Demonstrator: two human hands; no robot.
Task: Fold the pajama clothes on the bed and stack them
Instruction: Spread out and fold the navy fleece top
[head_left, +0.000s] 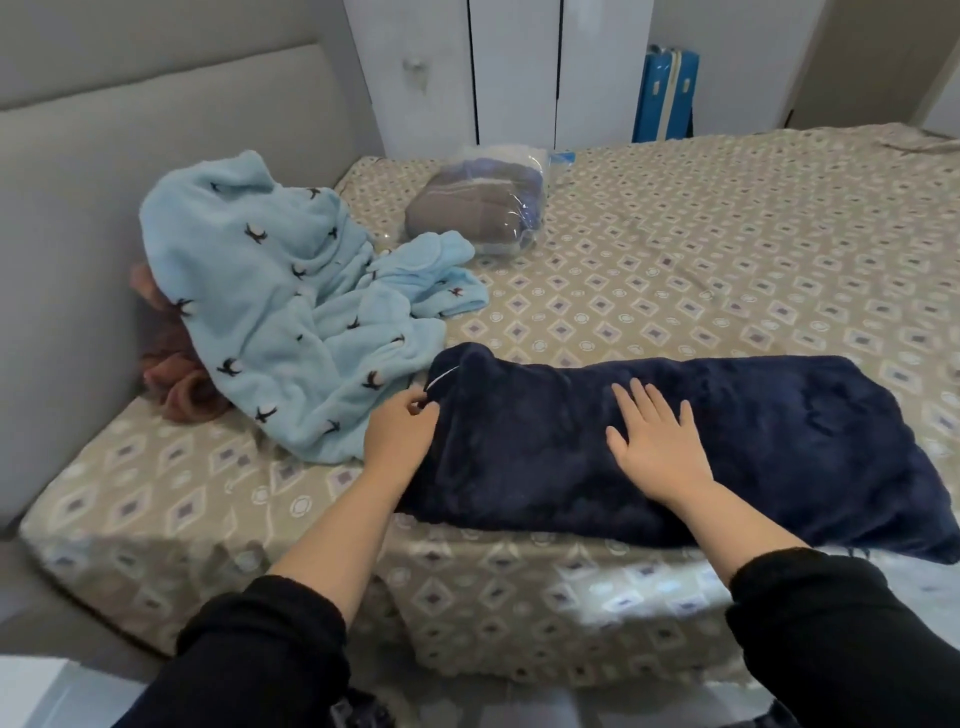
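Grey padded fabric headboard (78, 208) along the left, flush against a wide bed (727, 249) under a beige sheet printed with diamonds and circles. Beyond the far edge, a tall white wardrobe (514, 67) with closed doors. Just beside it on the right, a flat blue upright case (665, 93). Plain beige wall (857, 52) behind. Soft, even light.
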